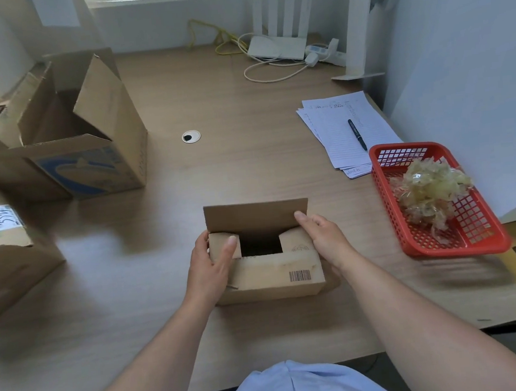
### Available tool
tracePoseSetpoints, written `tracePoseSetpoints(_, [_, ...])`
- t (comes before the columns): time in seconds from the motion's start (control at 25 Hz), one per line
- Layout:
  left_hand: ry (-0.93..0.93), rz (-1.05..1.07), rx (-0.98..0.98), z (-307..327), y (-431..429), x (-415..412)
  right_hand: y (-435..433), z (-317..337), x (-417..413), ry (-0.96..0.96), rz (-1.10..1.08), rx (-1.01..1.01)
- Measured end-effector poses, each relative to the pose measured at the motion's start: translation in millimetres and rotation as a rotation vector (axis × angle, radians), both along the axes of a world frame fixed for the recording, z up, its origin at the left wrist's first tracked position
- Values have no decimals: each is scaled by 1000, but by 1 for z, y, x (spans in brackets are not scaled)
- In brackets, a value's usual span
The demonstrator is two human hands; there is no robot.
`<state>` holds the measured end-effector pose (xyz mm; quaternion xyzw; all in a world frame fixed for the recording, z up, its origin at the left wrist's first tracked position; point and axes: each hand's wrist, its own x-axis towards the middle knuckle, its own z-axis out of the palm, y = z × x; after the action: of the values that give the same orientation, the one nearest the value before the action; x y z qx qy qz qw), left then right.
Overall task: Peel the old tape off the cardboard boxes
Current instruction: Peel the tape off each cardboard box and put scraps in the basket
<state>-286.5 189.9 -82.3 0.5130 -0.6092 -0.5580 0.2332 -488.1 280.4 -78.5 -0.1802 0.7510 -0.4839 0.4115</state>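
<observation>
Three boxes are sitting on the desk (243, 118). At the far left a labelled box (2, 249) is lying low, and just behind it a big box (89, 141) is standing with its flaps up.

Centre front, the small box (272, 272) is resting on the desk between both hands, its back flap raised and its side flaps folded in. The left grip (208, 268) is clasping the left end, with the thumb lying over the inner flap. The right grip (326, 239) is holding the right end, thumb touching the raised flap; its fingers are hidden behind the box.

Further right, a pen (357, 135) is lying on papers (338, 126), and a red basket (455, 253) is holding a wad of peeled tape (431, 189).

To my eye the person is checking this box over for tape. A thin scrap is poking out by the left wrist, though I cannot tell if it is tape. Next, I would guess, comes turning the box, lifting a tape edge with a nail while the other hand steadies the box, then dropping the strip in the basket.
</observation>
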Motion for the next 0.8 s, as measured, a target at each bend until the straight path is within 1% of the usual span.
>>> tracePoseSetpoints(0.08, [15, -25, -16, 1, 3, 1, -5, -2, 2, -45, -58, 8])
tracePoseSetpoints(0.16, [15, -28, -7, 5, 4, 1, -9, -2, 3, -155, -132, -58])
tracePoseSetpoints(0.28, [-16, -11, 65, 8, -2, 2, -13, -1, 3, -374, -230, -178])
tracePoseSetpoints(0.36, [-23, 28, 141, 8, -9, 2, -11, 1, -1, -438, -243, -216])
tracePoseSetpoints(0.44, [-4, 30, 216, 11, -12, 2, -8, 3, -1, -475, -264, -242])
tracePoseSetpoints(0.6, [78, -31, 310, 12, -10, 3, -8, 1, -1, -472, -292, -260])
tracePoseSetpoints(0.72, [166, -132, 389, 18, -6, 7, -12, 1, -1, -442, -331, -238])
tracePoseSetpoints(0.8, [173, -260, 425, 21, -7, 14, -15, 1, -1, -430, -355, -225])
